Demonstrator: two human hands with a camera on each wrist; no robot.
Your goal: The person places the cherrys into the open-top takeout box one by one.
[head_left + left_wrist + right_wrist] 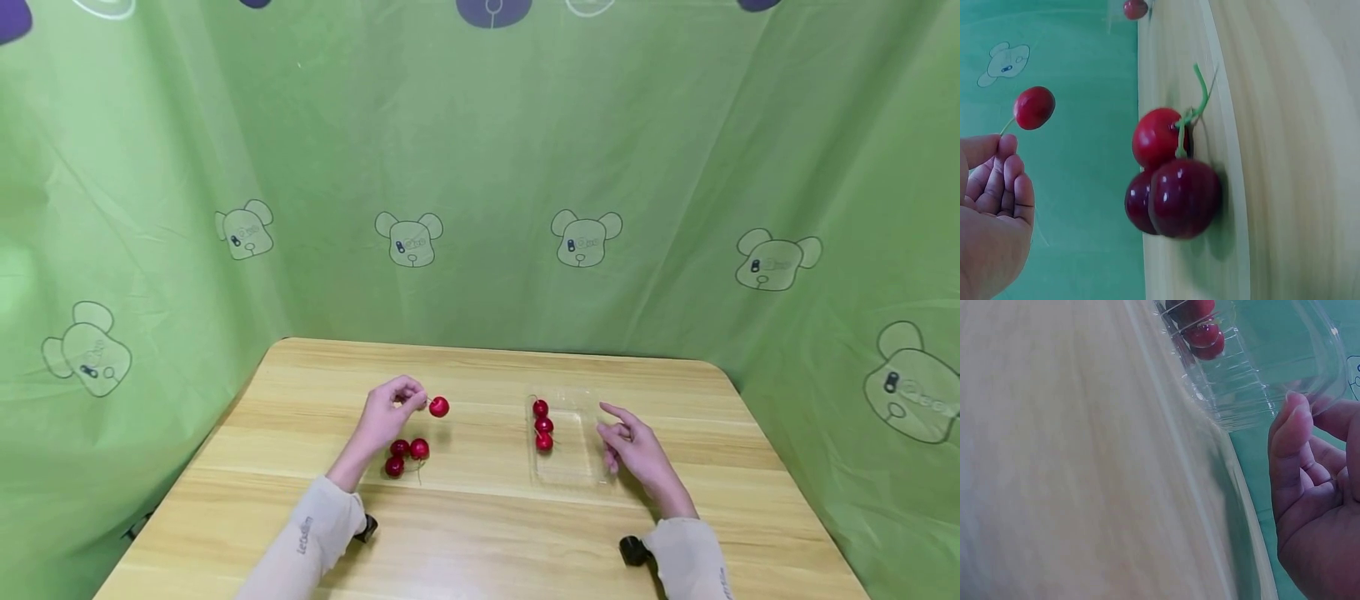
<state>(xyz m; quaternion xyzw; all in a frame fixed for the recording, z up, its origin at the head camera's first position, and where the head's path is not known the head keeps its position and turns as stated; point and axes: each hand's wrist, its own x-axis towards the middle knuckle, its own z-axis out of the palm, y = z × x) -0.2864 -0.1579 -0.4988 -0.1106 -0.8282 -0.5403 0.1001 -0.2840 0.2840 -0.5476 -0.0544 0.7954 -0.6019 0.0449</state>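
My left hand (390, 408) pinches the thin stem of a red cherry (439, 407) between thumb and fingertip, and the fruit hangs above the table. Below and beside that hand lies a cluster of three cherries (1175, 181), one bright red and two darker, with green stems. On the right, a clear plastic box (573, 477) holds three cherries (543, 425) in a row along its left wall. My right hand (633, 450) is at the box's right rim, its index finger stretched out and thumb apart, fingertips right at the edge.
The wooden table (465, 533) has rounded far corners. A green curtain (487, 125) printed with bear heads surrounds it behind and at both sides. Black wrist devices (634, 550) sit at the pale sleeves (307, 533).
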